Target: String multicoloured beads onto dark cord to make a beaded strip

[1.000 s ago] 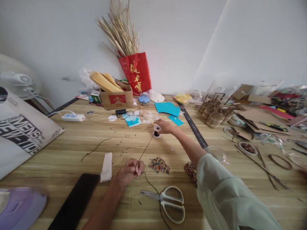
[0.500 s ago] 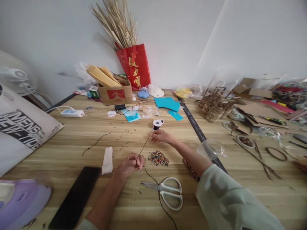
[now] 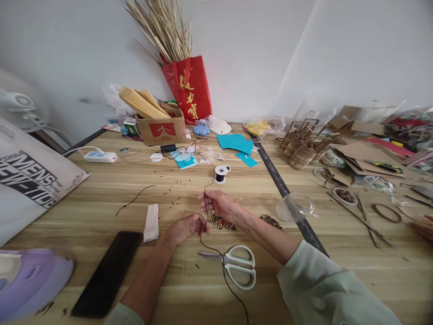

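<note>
A black cord (image 3: pixel 210 247) runs from the white spool (image 3: pixel 221 174) down past both hands to the front of the table. My left hand (image 3: pixel 186 229) is closed, with the cord pinched at its fingertips. Just above it, my right hand (image 3: pixel 218 205) has its fingers loosely stretched out, and the cord passes along the fingertips. Small multicoloured beads (image 3: pixel 221 221) lie in a pile below my right hand, which partly covers them. White-handled scissors (image 3: pixel 237 264) rest nearer to me, with the cord lying across them.
A strand of beads (image 3: pixel 271 221) lies by my right forearm, near a clear plastic cup (image 3: pixel 296 206). To the left are a black phone (image 3: pixel 107 273), a folded white tissue (image 3: pixel 151 223) and a short cord piece (image 3: pixel 135 197). Small woven baskets (image 3: pixel 301 151) stand at the back right.
My right hand has moved back from the spool towards my left hand, and its fingers have loosened. The cord, straight before, now hangs slack in a curve.
</note>
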Demonstrator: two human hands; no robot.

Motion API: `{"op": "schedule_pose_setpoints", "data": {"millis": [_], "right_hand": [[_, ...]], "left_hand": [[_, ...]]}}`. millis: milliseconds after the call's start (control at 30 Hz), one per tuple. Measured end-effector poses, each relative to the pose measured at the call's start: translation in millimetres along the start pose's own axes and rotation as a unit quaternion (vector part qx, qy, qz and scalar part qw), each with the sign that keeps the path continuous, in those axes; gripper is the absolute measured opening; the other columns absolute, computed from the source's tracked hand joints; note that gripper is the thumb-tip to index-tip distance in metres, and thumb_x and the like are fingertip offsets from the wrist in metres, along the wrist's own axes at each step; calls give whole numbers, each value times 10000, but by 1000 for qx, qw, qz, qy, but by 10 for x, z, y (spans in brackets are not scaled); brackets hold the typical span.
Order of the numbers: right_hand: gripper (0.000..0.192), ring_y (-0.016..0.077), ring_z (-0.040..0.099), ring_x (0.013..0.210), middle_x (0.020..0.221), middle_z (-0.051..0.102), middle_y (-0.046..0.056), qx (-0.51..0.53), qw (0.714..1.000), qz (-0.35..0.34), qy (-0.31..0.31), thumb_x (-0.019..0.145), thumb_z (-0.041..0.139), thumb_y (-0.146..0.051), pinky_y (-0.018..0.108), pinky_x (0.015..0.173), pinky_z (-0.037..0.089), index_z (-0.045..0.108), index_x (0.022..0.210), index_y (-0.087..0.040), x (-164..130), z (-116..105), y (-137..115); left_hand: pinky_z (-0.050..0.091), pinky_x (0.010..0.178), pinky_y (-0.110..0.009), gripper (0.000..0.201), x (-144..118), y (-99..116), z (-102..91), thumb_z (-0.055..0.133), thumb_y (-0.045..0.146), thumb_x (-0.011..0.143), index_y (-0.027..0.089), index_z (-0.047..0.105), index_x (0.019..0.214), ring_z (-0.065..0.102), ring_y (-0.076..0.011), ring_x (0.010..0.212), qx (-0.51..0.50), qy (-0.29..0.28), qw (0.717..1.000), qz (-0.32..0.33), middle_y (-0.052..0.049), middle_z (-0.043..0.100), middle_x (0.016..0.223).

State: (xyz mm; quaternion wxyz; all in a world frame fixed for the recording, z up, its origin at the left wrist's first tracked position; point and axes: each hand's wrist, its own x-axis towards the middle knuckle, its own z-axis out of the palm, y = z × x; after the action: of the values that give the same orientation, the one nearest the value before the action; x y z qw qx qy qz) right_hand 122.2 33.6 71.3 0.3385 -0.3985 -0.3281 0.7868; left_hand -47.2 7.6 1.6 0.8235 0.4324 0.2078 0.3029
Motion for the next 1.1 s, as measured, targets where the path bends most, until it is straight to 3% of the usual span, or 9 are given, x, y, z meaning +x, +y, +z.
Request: {"op": "schedule_pose_setpoints", "data": {"millis": [133, 233, 333, 500, 667, 900, 1100], "right_hand": [[256, 94, 589, 461, 541, 613, -10, -20, 998, -6, -52, 884, 523, -305, 202, 508, 458, 620, 746, -113, -163, 97, 112], [277, 76, 575, 445, 541, 612, -14, -46, 997, -14, -65, 855, 568, -345, 171, 451, 394, 618, 708, -116, -244, 151, 257], [295, 73, 569, 426, 518, 601, -16, -47, 996, 11, -74, 841, 570, -362, 166, 425, 365, 612, 683, -117, -273, 191, 433], [306, 80, 565, 431, 527, 599, -16, -39, 995, 53, -70, 809, 594, -399, 189, 461, 416, 604, 685, -119, -266, 216, 673], [370, 84, 567, 470, 549, 598, -13, -44, 994, 49, -85, 741, 664, -478, 202, 507, 433, 609, 699, -115, -354, 212, 761], [520, 69, 500, 475, 553, 544, -26, -114, 980, -9, -163, 739, 620, -640, 197, 490, 388, 588, 709, -123, -812, 214, 530], [476, 56, 422, 503, 580, 486, -28, -250, 941, -46, -225, 910, 482, -551, 179, 492, 334, 628, 778, -118, -1333, 92, 151]], "left_hand": [[427, 515, -221, 350, 73, 20, 13, 645, 465, 799, 129, 612, 708, 574, -129, 553, -69, 73, 994, 46, -41, 639, 630], [446, 480, -253, 440, 75, 8, 40, 600, 492, 819, 134, 545, 567, 553, -143, 462, -56, 80, 993, 69, -29, 582, 497], [435, 415, -269, 448, 51, -20, 65, 571, 506, 827, 125, 595, 593, 533, -162, 376, -18, 83, 996, 40, -19, 540, 404], [479, 512, -215, 283, 27, -13, 102, 787, 349, 653, 96, 682, 723, 622, -138, 564, -5, 136, 990, 48, -53, 661, 663], [391, 427, -163, 259, 55, 17, 79, 774, 324, 673, 93, 655, 679, 518, -62, 467, -19, 188, 980, 64, -16, 621, 623], [382, 432, -161, 284, 70, 98, -78, 804, 319, 596, 106, 621, 640, 521, -65, 468, -34, 333, 936, 113, -7, 629, 571], [361, 425, -185, 314, 19, 171, -138, 772, 371, 571, 126, 579, 609, 495, -76, 447, 28, 423, 894, 148, 0, 606, 537]]}}
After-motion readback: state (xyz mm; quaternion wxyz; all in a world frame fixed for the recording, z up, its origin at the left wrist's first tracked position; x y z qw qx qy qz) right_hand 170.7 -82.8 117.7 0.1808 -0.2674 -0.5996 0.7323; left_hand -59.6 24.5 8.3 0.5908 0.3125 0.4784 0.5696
